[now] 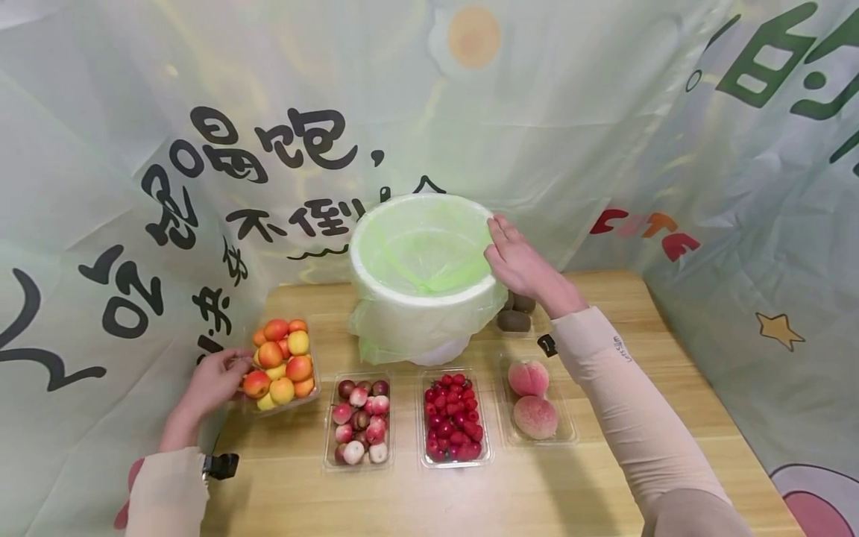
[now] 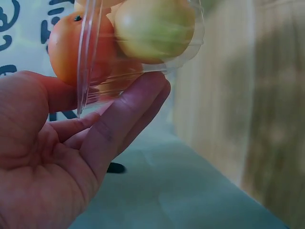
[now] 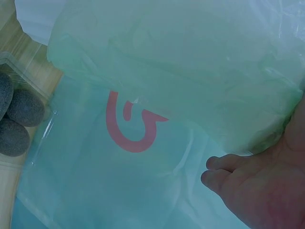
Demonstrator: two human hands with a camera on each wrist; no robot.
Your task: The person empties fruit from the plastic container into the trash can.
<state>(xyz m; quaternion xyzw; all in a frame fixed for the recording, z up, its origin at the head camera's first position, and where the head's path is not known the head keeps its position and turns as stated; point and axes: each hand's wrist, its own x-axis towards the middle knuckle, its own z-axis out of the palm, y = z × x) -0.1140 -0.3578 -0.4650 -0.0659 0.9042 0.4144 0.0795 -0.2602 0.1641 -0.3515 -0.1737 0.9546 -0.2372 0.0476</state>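
Note:
My left hand (image 1: pixel 218 380) grips the side of a clear plastic tray (image 2: pixel 88 90) filled with orange-red and yellow fruits (image 1: pixel 282 362). In the left wrist view, its fingers curl round the tray's edge, and the tray is tilted. At the back centre is a white bucket (image 1: pixel 419 324) lined with a thin light-green plastic bag (image 1: pixel 429 257). My right hand (image 1: pixel 520 257) touches the right side of the bucket's rim. Two of its fingertips (image 3: pixel 212 177) extend past the bag in the right wrist view; the thumb is hidden there.
On the wooden table (image 1: pixel 443 507) stand clear trays of dark and pink-white round fruits (image 1: pixel 362 421), small red fruits (image 1: pixel 455 418) and two peaches (image 1: pixel 535 399). Dark oval fruits (image 1: pixel 515 317) sit behind the right forearm. Printed cloth walls (image 1: pixel 758 246) enclose the back and sides.

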